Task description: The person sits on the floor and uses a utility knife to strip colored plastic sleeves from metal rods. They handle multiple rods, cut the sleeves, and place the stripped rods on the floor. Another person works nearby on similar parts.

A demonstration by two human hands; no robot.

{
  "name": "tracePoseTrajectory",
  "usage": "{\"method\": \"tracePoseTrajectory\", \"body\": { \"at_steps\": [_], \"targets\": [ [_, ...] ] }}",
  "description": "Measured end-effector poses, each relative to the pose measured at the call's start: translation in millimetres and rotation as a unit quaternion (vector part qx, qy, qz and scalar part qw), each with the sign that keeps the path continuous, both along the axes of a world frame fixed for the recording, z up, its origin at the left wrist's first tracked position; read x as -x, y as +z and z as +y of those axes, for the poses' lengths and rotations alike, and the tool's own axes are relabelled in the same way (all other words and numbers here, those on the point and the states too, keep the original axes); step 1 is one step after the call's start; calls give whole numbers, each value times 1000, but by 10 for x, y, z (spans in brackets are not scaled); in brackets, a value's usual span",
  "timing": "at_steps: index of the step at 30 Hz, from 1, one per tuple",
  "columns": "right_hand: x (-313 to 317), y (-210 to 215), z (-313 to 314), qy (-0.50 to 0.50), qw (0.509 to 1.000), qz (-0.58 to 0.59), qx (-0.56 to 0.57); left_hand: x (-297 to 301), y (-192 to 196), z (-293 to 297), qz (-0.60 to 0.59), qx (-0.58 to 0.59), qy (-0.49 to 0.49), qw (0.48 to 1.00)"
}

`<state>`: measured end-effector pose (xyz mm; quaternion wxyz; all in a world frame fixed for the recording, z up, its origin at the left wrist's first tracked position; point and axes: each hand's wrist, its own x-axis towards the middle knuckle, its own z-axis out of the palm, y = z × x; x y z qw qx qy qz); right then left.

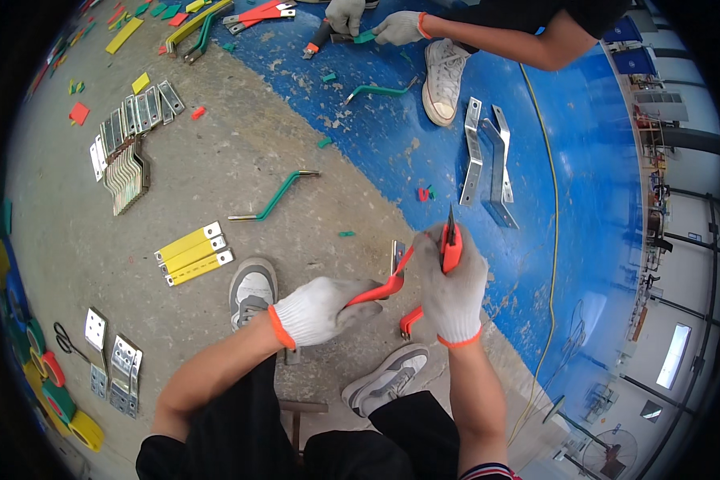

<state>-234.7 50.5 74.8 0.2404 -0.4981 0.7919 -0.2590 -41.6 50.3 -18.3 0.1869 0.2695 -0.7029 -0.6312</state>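
My left hand [328, 310], in a white knit glove with an orange cuff, is closed on a bent metal busbar in a red sleeve [390, 288]. Its bare, holed silver end [398, 254] points away from me. Just to the right, my gloved right hand [458, 296] grips a red utility knife [452, 248], dark blade pointing up and away. The sleeve's upper end reaches the right hand's finger side; whether they touch I cannot tell. Below, between my hands, another red-sleeved piece [410, 322] lies on the floor near my shoe.
Ahead lies a green-sleeved busbar [278, 196]; yellow-sleeved ones [192, 254] lie to the left. Bare bent busbars [128, 172] are stacked farther left; others [472, 152] lie on blue floor. Coloured tape rolls [56, 400] and scissors [68, 342] sit left. Opposite, a co-worker's gloved hands [398, 29] hold a green piece.
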Motion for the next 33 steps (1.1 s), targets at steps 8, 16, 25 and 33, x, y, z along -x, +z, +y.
{"method": "tracePoseTrajectory", "body": {
  "at_steps": [8,16,25,33],
  "targets": [
    [446,-6,-150,-49,998,18,32,-148,53,103,-54,48,-49,996],
    [165,189,244,-20,963,-200,-181,-155,74,98,-55,24,-61,996],
    [-67,58,435,-19,930,-284,-231,-178,-77,198,-49,54,-56,996],
    [-109,-238,321,-197,899,-369,-127,-188,-105,22,-134,81,10,988]
  ]
}}
